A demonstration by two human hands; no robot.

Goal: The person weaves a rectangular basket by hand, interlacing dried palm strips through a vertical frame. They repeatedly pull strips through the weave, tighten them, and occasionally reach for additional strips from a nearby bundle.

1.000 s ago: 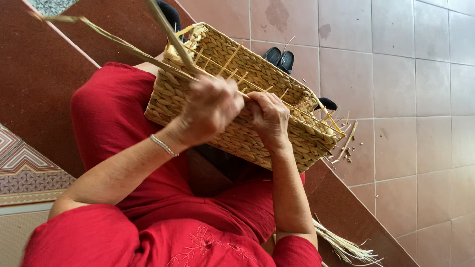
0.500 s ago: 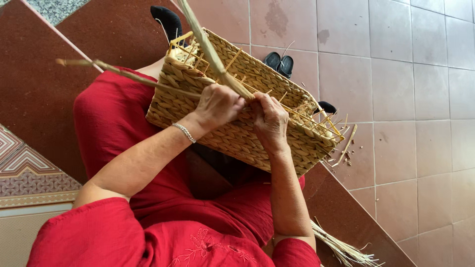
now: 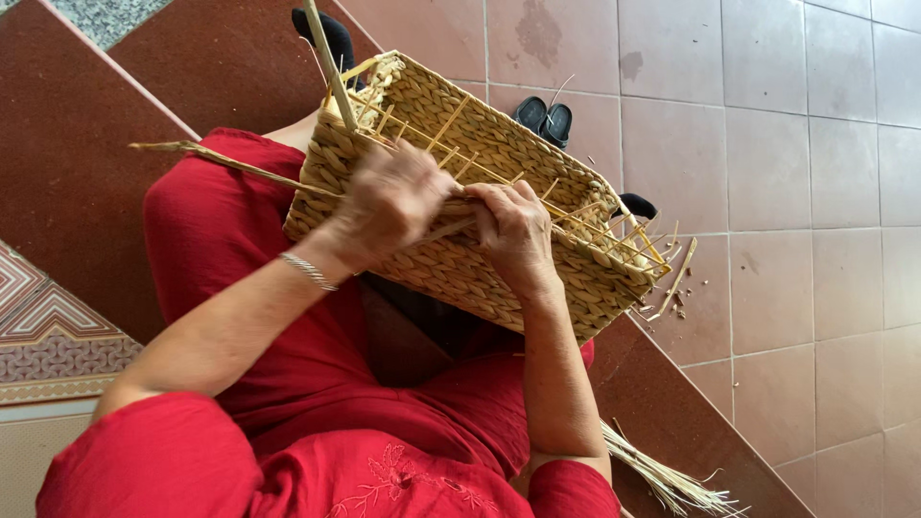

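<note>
One rectangular woven basket (image 3: 460,192) rests tilted on the person's lap, over the red clothing (image 3: 288,403), its long axis running from upper left toward lower right and its open rim facing the camera. Both hands sit at the near long rim — the left hand (image 3: 389,201) toward the left half, the right hand (image 3: 518,235) just beside it at the middle, the two nearly touching. The left hand's fingers are curled together around a pale flat strand (image 3: 451,228) that runs between the hands along the rim; the hand is blurred, so how tight the pinch is I cannot tell. The right hand's fingers are pressed down flat on the rim, holding the weave. Two long loose strands stick out from the basket's left corner — one (image 3: 326,58) rising up, one (image 3: 211,158) trailing left across the thigh. Thin yellow stakes stand along the rim, too many and too fine to count. One silver bracelet (image 3: 307,271) circles the left wrist. On the tiled floor (image 3: 815,192) lie two dark sandals (image 3: 544,117), and one bundle of reeds (image 3: 662,475) lies by the lower step.
</note>
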